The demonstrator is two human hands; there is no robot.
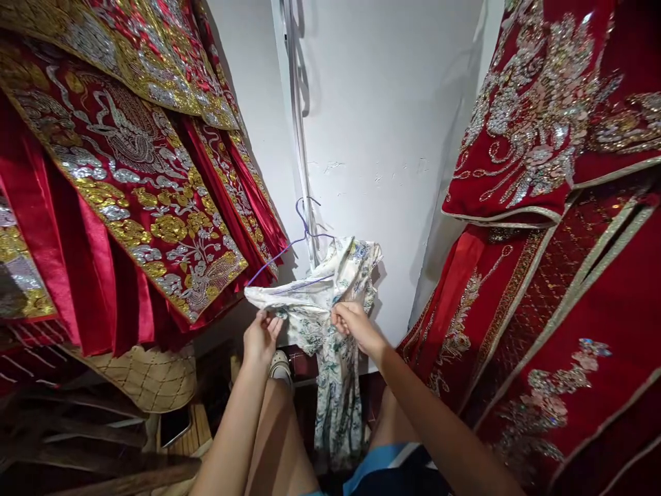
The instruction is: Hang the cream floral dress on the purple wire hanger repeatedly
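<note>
A white dress [338, 372] with a green and blue floral print hangs from a thin purple hanger [306, 234], whose hook is at a pale upright pole [298, 124]. The hanger's left arm shows above the neckline. My left hand [262, 336] holds the dress's left edge between thumb and fingers, just under the hanger's left end. With its fingers closed, my right hand [356, 324] grips the fabric near the middle of the bodice. Below my hands the dress hangs down between my legs.
Red garments with gold and silver embroidery [170, 227] hang at the left, and beaded red garments [542, 124] at the right. A white wall [382, 124] stands ahead. A phone [174, 426] lies on a wooden surface [199, 428] at the lower left.
</note>
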